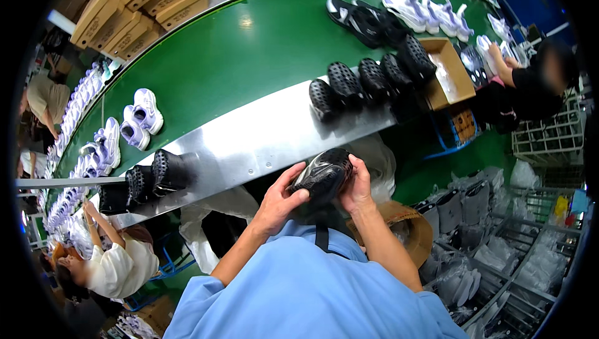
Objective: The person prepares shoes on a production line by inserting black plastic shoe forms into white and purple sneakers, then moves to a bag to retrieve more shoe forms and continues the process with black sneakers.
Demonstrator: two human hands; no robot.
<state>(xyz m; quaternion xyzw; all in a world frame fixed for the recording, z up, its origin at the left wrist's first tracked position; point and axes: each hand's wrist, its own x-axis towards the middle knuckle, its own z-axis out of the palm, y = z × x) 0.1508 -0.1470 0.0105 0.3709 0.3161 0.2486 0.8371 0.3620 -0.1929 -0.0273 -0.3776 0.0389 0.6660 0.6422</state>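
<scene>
I hold one black shoe [323, 177] with both hands, just in front of the near metal edge of the belt [249, 64]. My left hand [279, 203] grips its heel side and my right hand [357, 188] closes on the other side, so both hands are full with this same shoe. I judge that I am in the middle of the work: this shoe is not yet put down. On the near edge to the right, I count four black shoes [368, 80] in a row, and I see about three more black ones [153, 177] at the left end. White shoes [134, 124] lie at the left part of the belt; I cannot count them exactly. An open box [450, 71] stands near the right end.
</scene>
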